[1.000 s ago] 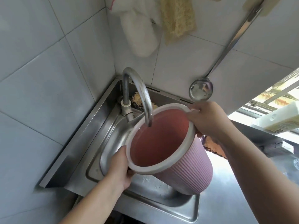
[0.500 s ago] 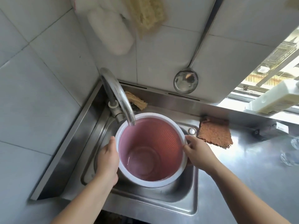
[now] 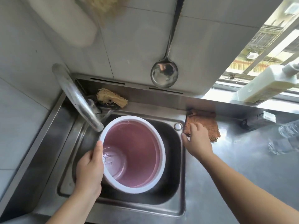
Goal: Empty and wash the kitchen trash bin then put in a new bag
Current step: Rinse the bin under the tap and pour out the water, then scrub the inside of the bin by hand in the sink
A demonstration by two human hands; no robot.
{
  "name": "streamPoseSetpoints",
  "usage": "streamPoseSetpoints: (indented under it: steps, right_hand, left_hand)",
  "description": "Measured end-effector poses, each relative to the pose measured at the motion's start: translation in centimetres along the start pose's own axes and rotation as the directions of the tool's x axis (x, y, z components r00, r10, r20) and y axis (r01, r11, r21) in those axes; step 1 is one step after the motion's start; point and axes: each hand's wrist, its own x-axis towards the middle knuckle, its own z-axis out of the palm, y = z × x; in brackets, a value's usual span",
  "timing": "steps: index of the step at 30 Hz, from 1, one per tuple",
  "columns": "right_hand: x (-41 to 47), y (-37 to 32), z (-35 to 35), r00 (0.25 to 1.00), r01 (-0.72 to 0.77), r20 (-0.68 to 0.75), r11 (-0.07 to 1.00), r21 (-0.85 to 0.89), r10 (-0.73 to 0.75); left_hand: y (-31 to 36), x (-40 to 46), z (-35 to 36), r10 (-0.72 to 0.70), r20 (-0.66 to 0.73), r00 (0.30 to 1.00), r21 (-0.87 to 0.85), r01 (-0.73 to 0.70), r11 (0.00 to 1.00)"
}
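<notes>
Head view: my two bare hands at a steel kitchen sink, seen from above.
Bin: the pink trash bin with a white rim stands in the sink basin, mouth up, tilted a little toward my left hand.
Bin contents: a shallow pool of clear water lies on the bin's floor at about 8 o'clock inside it; nothing else is in it.
Left hand: my left hand grips the bin's rim at 9 o'clock, thumb hooked over the white edge, fingers curled on the outside wall.
Right hand: my right hand is off the bin, at 3 o'clock from it on the sink's edge, fingers relaxed and reaching onto the near corner of the brown scouring cloth; it touches the cloth without clasping it.
Faucet: the curved steel faucet ends just over the bin's rim at 11 o'clock; I cannot tell whether water runs.
Ledge: a yellow loofah scrubber lies behind the sink at 12 o'clock.
Wall: a steel ladle hangs on the tiles above.
Counter: clear drinking glasses, blurred, stand at far 3 o'clock; a cream plastic bottle sits on the window sill.
</notes>
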Motion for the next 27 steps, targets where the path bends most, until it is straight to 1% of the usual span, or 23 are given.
streamPoseSetpoints:
  steps: [2,4,6,10,11,13,17,20,21,23,25,27]
  right_hand:
    - [2.0,2.1,0.4,0.999,-0.033,0.015,0.988,-0.148,0.036]
    - [3.6,3.5,0.9,0.991,-0.086,0.075,0.961,-0.261,0.109]
    - [4.9,4.5,1.6,0.976,-0.136,0.129,0.953,-0.272,0.176]
    - [6.0,5.2,3.2,0.932,-0.215,0.245,0.952,-0.217,0.266]
    - [6.0,5.4,3.7,0.930,-0.218,0.251,0.952,-0.217,0.270]
    - [5.7,5.6,4.6,0.945,-0.216,0.205,0.957,-0.192,0.254]
    - [4.6,5.7,5.7,0.980,-0.197,0.021,0.978,-0.067,0.199]
    - [3.7,5.5,5.8,0.989,-0.142,-0.052,0.990,-0.010,0.141]
    - [3.3,5.4,5.7,0.990,-0.127,-0.059,0.991,0.035,0.129]
    - [2.5,5.0,4.9,0.993,-0.103,-0.043,0.977,0.189,0.113]
    - [1.2,3.8,3.4,0.990,-0.127,-0.006,0.917,0.378,0.140]
    - [-0.5,1.4,1.5,0.978,-0.192,0.033,0.826,0.529,0.205]
  left_hand:
    - [-0.1,0.2,0.2,-0.014,0.013,1.000,-0.003,0.014,1.000]
    - [-0.1,0.1,0.3,-0.022,0.018,1.000,-0.001,0.022,1.000]
    - [-0.1,0.0,0.4,-0.032,0.014,0.999,0.002,0.032,0.999]
    - [0.2,-0.3,1.0,-0.042,-0.001,0.999,0.029,0.042,0.999]
    - [0.2,-0.3,1.1,-0.041,-0.006,0.999,0.039,0.042,0.998]
    - [0.2,-0.2,1.1,-0.041,-0.016,0.999,0.055,0.042,0.998]
    - [0.0,0.1,0.8,-0.029,-0.036,0.999,0.083,0.032,0.996]
    - [0.0,0.2,0.7,-0.029,-0.040,0.999,0.110,0.033,0.993]
    - [0.1,0.2,0.8,-0.031,-0.038,0.999,0.117,0.035,0.992]
    - [0.3,0.1,0.8,-0.035,-0.034,0.999,0.138,0.039,0.990]
    - [0.6,-0.1,0.9,-0.026,-0.036,0.999,0.164,0.031,0.986]
    - [0.9,-0.3,1.0,-0.007,-0.039,0.999,0.180,0.014,0.984]
